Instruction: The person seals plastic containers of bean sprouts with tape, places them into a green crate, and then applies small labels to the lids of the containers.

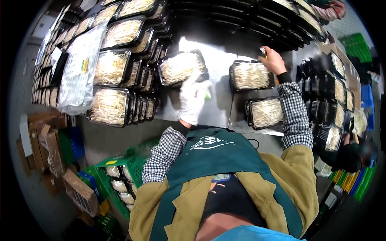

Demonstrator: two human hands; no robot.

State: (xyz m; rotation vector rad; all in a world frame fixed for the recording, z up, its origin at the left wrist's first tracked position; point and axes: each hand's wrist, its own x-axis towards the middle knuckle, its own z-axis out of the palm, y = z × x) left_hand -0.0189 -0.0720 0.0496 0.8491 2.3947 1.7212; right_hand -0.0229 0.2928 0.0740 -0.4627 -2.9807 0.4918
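Three trays [232,78], left hand [192,99]; right hand [274,61] gripping object [263,51].

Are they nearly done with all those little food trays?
Lots look filled and stacked, like the left stacks. Now the gloved left hand is at one filled tray; the right hand holds a small shiny thing. Two small piles nearby may be waiting. I can't tell how many are left.

The person wore an olive-tan jacket [299,172] under a dark green apron [217,158] with white lettering [212,141], a black printed top [231,201], black-and-white checked oversleeves [295,112] with black cuffs [284,77], a white glove [192,102] on the left hand [194,96], and light blue material [259,234] at the near edge.
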